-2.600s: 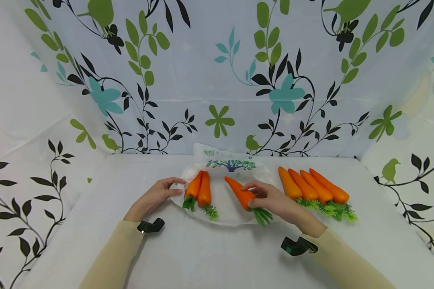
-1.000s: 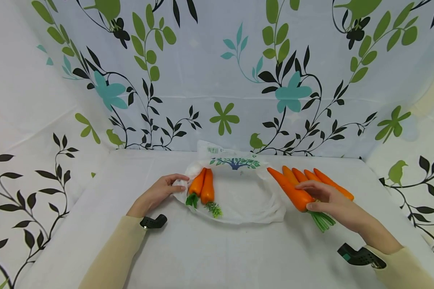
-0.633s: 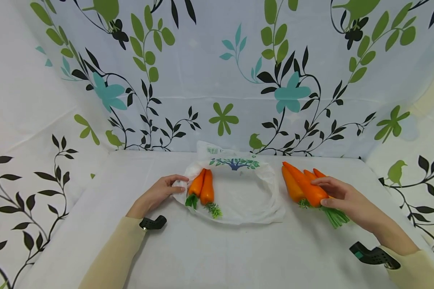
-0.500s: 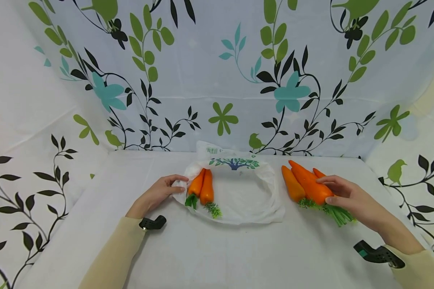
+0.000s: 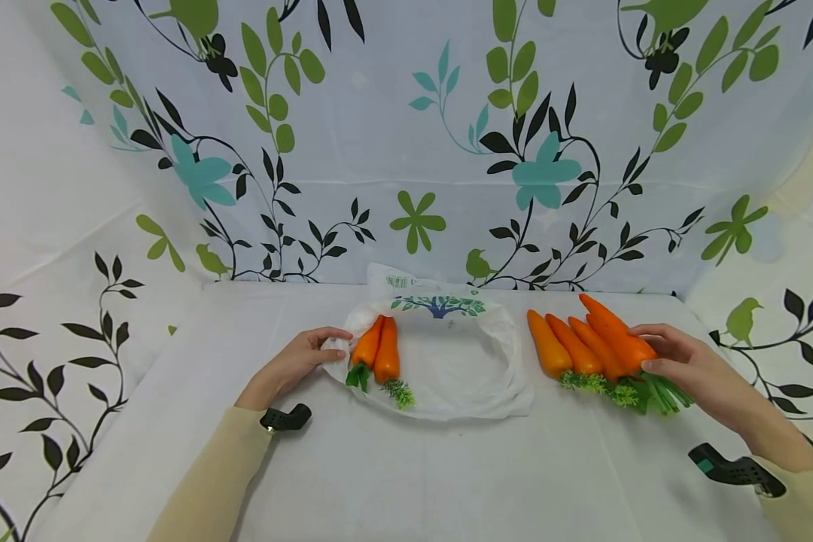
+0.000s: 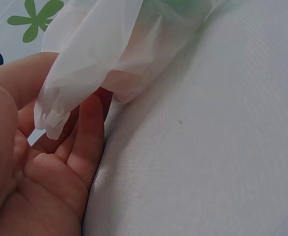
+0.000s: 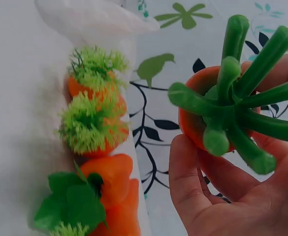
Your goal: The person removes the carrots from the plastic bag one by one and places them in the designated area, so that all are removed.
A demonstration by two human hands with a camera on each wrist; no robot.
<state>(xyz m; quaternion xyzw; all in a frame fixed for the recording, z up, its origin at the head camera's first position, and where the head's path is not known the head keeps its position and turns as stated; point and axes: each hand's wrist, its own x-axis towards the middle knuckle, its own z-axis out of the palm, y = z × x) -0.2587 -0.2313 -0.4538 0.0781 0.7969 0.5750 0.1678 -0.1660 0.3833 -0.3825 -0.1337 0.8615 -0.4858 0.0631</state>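
My left hand [image 5: 301, 361] pinches the left edge of a white plastic bag [image 5: 464, 369]; in the left wrist view the thin film [image 6: 94, 54] lies between thumb and fingers. Two orange toy carrots [image 5: 388, 350] with green tops lie at the bag's left side. My right hand [image 5: 701, 369] grips another toy carrot [image 5: 610, 327] near its top, tip pointing away. That carrot overlaps the right end of a row of carrots [image 5: 547, 346]. The right wrist view shows its thick green stems [image 7: 232, 105] up close, beside the row's leafy tops [image 7: 92, 120].
A white cloth covers the table [image 5: 406, 482]. Behind it hangs a curtain [image 5: 366, 113] printed with leaves and birds. The bag's printed flap [image 5: 433, 293] points toward the curtain. The row of carrots lies to the right of the bag.
My right hand has carried the carrot from over the bag rightward, across the row to its right end. The left hand has stayed at the bag's edge.
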